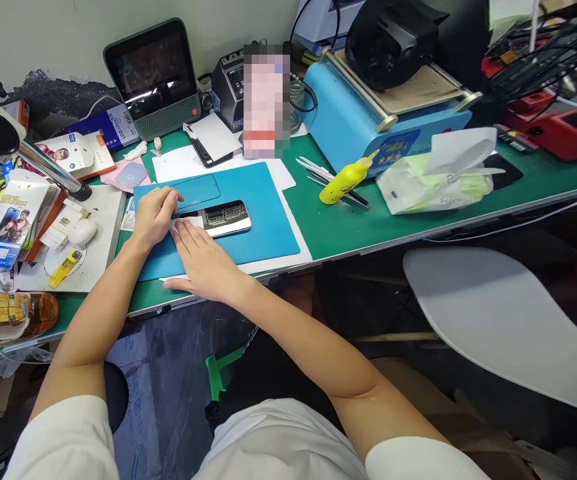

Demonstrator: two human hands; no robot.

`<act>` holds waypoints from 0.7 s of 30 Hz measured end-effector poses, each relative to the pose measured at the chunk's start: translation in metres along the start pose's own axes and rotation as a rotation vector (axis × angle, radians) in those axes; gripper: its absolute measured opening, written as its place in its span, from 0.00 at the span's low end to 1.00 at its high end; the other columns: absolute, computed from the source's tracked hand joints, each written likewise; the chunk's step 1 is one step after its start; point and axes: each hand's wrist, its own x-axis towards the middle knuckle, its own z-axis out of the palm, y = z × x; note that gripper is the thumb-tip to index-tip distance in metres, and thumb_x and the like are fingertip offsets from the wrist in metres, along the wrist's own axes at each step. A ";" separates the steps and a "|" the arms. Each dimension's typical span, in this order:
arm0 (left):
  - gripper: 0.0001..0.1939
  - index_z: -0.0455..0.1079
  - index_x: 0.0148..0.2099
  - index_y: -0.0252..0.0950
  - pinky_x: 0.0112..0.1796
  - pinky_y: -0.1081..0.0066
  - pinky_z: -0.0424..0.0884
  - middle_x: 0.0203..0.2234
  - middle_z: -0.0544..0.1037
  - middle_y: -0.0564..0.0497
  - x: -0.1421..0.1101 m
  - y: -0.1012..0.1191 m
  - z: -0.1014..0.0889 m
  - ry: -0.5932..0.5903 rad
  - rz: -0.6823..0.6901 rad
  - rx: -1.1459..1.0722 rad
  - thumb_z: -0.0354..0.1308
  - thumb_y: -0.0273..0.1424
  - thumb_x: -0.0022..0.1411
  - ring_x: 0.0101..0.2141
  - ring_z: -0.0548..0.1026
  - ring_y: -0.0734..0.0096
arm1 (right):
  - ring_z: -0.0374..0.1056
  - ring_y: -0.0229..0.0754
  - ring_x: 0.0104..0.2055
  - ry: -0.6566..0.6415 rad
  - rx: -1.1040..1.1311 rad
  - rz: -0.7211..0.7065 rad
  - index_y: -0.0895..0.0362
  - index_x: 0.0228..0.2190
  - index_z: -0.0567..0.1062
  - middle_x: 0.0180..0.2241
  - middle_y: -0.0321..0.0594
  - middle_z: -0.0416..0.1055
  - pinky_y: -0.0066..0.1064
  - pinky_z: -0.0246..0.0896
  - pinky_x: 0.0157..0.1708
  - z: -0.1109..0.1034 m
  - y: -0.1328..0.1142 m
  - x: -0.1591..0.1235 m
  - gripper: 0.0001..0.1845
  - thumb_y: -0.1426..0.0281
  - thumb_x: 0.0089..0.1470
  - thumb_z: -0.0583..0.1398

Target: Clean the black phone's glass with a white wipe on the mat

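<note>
A phone [225, 217] with a glossy reflective face lies flat on a blue work mat [263, 220] on the green bench. My left hand [154, 215] rests on the mat at the phone's left end, fingers curled over its edge. My right hand [203, 257] lies flat on the mat just in front of the phone, fingers stretched out toward its near left corner, pressing something white against the mat. Neither hand lifts the phone.
A yellow squeeze bottle [344, 182] and tweezers [328, 180] lie right of the mat, then a tissue pack [431, 180] and a blue machine [368, 113]. A small screen [155, 77] stands behind. Boxes, a lighter [64, 265] and a microscope arm [48, 167] crowd the left. A white chair [498, 320] is at right.
</note>
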 end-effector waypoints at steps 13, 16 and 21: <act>0.32 0.77 0.42 0.40 0.48 0.60 0.70 0.32 0.81 0.48 0.000 0.000 0.000 -0.092 0.038 0.000 0.39 0.55 0.78 0.37 0.76 0.60 | 0.36 0.62 0.81 -0.005 -0.009 0.103 0.75 0.74 0.52 0.78 0.66 0.39 0.57 0.38 0.79 -0.020 0.052 -0.055 0.54 0.45 0.69 0.57; 0.33 0.77 0.41 0.40 0.47 0.60 0.69 0.32 0.81 0.48 0.000 0.000 0.000 -0.086 0.046 -0.011 0.39 0.56 0.78 0.37 0.76 0.60 | 0.36 0.61 0.82 0.010 0.002 0.134 0.73 0.75 0.51 0.78 0.65 0.40 0.58 0.39 0.79 -0.024 0.064 -0.067 0.52 0.45 0.70 0.54; 0.33 0.77 0.40 0.40 0.47 0.59 0.69 0.31 0.81 0.48 0.000 0.001 0.002 -0.083 0.042 -0.008 0.38 0.56 0.78 0.37 0.76 0.60 | 0.37 0.62 0.82 0.034 0.004 0.158 0.72 0.75 0.51 0.78 0.65 0.42 0.59 0.38 0.79 -0.028 0.072 -0.068 0.53 0.42 0.70 0.51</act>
